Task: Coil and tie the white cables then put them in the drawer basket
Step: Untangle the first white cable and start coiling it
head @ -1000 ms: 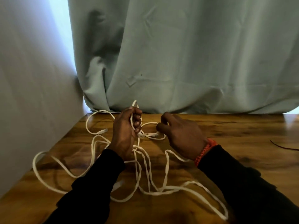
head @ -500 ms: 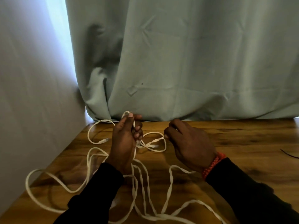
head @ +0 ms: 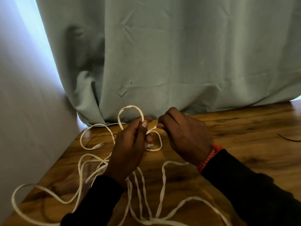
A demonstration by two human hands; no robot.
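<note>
Flat white cables [head: 163, 178] lie in loose tangled loops across the wooden table [head: 244, 128]. My left hand [head: 128, 147] grips a small loop of cable that stands up above its fingers. Just to its right, my right hand [head: 184, 137] pinches a short stretch of the same cable between thumb and fingers, close to the left hand. A cable plug [head: 99, 145] rests on the table left of my left hand. A second plug [head: 150, 145] hangs just below my left fingers. No drawer basket is in view.
A grey-green curtain [head: 162, 62] hangs along the table's far edge. A pale wall [head: 24, 111] borders the table on the left. A thin dark wire [head: 288, 139] lies at the right edge.
The loop above my left hand has grown larger. My right hand has come closer to the left and now pinches the cable beside it.
</note>
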